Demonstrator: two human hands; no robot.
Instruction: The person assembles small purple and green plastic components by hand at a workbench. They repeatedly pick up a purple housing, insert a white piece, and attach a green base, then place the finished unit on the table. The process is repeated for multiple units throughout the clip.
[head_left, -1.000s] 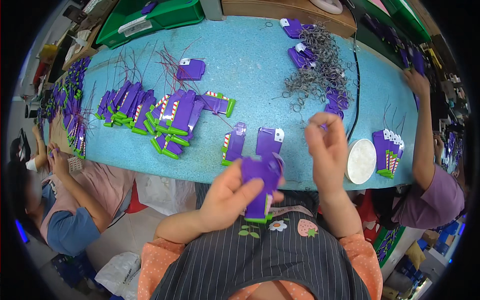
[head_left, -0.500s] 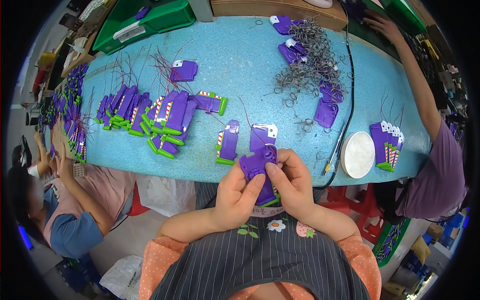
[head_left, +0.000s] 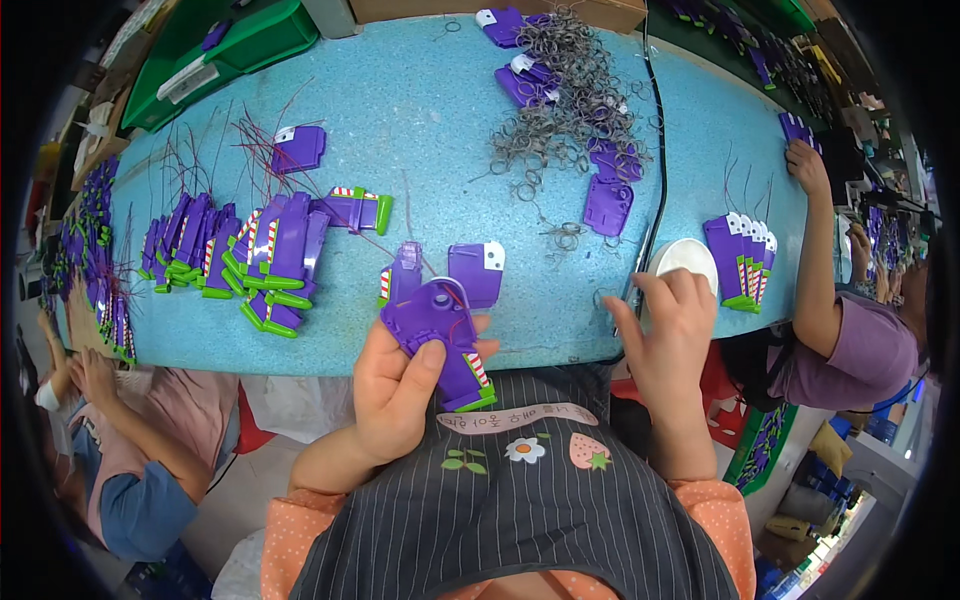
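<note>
My left hand (head_left: 395, 385) holds a purple plastic toy wing (head_left: 440, 335) with a green tip and red-and-white stripes, just over the near edge of the blue table (head_left: 420, 140). My right hand (head_left: 665, 325) is off to the right beside a small white dish (head_left: 688, 258), fingers curled with the tips pinched; whether it holds anything I cannot see. Two more purple parts (head_left: 462, 272) lie on the table just beyond the held piece.
A pile of grey wire springs (head_left: 570, 70) lies at the far middle, with a black cable (head_left: 655, 180) running past it. Several finished purple wings (head_left: 255, 255) are stacked at left, another stack (head_left: 745, 255) at right. Other people sit at both sides. Green bins (head_left: 215, 45) stand at the back.
My right hand has left the purple wing and moved right to the white dish. The left hand keeps the wing alone.
</note>
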